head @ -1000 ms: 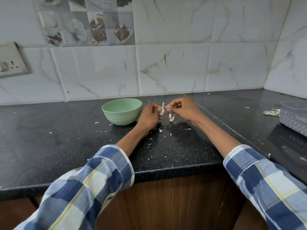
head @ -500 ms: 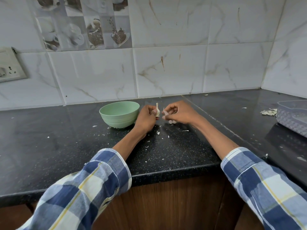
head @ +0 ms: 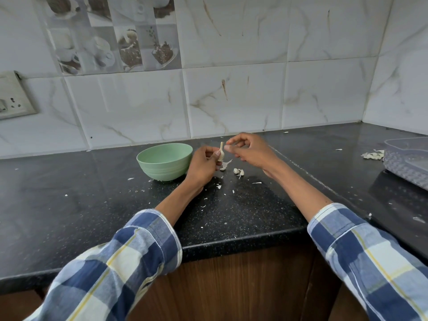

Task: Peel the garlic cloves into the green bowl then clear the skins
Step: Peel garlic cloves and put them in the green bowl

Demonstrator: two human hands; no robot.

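Note:
My left hand (head: 203,164) pinches a garlic clove (head: 221,152) upright by its lower part, just right of the green bowl (head: 165,161). A loose strip of skin (head: 227,162) hangs below the clove. My right hand (head: 251,152) hovers right beside the clove with its fingers curled. Its thumb tip is almost at the clove's top, and I see nothing held between its fingers. More garlic pieces (head: 238,171) lie on the black counter (head: 92,205) under my right hand. I cannot see into the bowl.
Small bits of skin (head: 218,186) are scattered over the counter in front of the bowl. A grey plastic container (head: 407,159) stands at the right edge with a pile of skins (head: 372,155) next to it. The tiled wall closes the back.
My right hand has drawn a little away from the clove and lifted, uncovering the garlic pieces on the counter. My left hand keeps the clove upright in nearly the same spot.

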